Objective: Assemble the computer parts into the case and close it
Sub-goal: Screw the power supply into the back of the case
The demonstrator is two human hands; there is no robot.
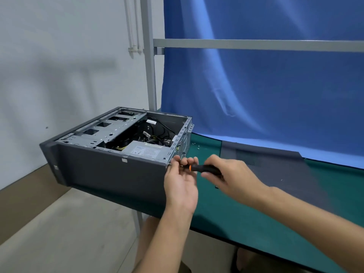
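Observation:
A dark grey computer case (110,170) lies on its side with its top open, showing a silver power supply (147,150), black cables and a metal drive cage (110,129). My right hand (232,176) grips the black and orange handle of a screwdriver (202,168), whose tip points left at the case's rear near corner. My left hand (182,180) pinches the screwdriver's shaft at that corner, fingers curled around it. The grey side panel (275,166) lies flat on the green mat to the right of the case.
The case overhangs the left edge of the green table mat (216,219). A few small screws (198,145) lie on the mat behind the case's rear. A blue cloth (266,75) hangs behind the table on a grey metal frame (256,44). The floor lies below left.

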